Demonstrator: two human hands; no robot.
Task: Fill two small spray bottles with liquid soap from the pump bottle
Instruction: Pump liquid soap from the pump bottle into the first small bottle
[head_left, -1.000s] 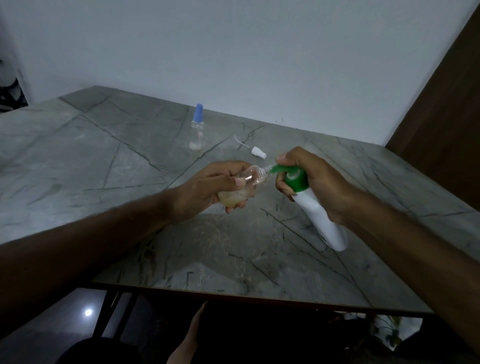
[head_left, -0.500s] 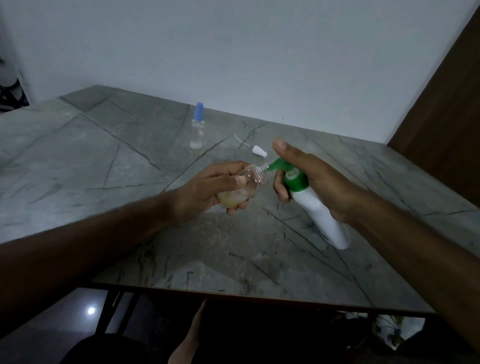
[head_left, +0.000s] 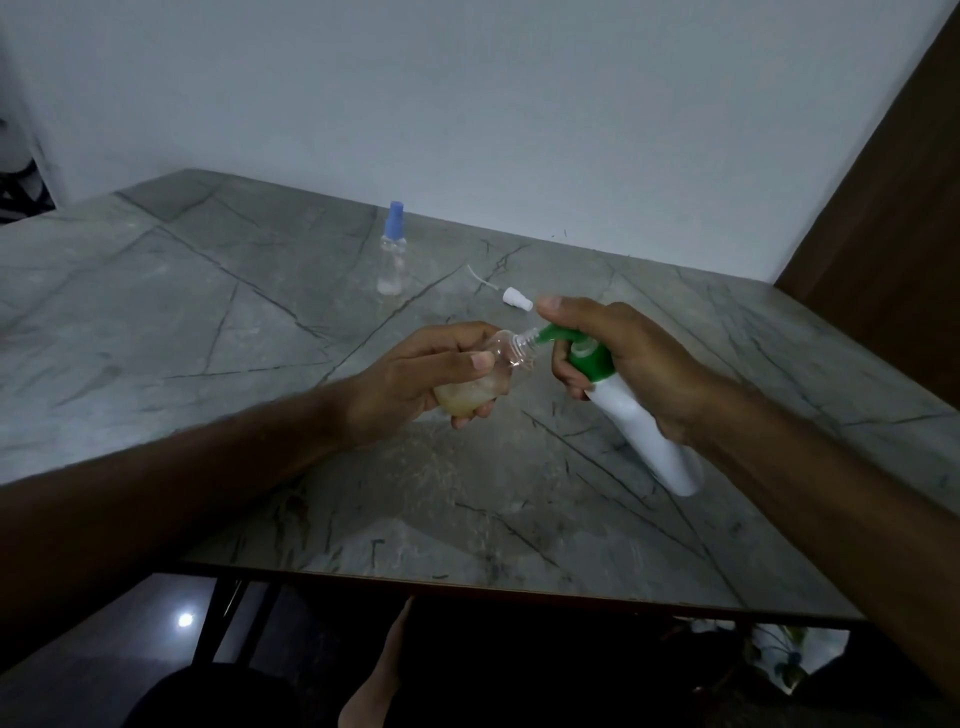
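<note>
Our left hand (head_left: 410, 379) grips the open spray bottle (head_left: 480, 376), partly filled; our right hand (head_left: 618, 358) wraps the pump bottle (head_left: 641, 426), its green nozzle (head_left: 545, 334) at the neck. We should keep them aligned and press slowly. Farther off stand a blue-capped bottle (head_left: 392, 257) and a loose white sprayer (head_left: 517, 300), clear of us.

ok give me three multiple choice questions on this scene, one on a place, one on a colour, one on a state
1. Where does the small clear spray bottle with the blue cap stand?
A on the grey marble-look table
B in the left hand
C on the floor

2. What colour is the white pump bottle's pump head?
A red
B green
C black

3. The small clear bottle in the left hand is
A capped
B empty
C uncapped, partly filled

Key: 1 A, it stands upright at the table's far side. 2 B, a green nozzle meets the open neck. 3 C, yellowish liquid sits inside.
</note>
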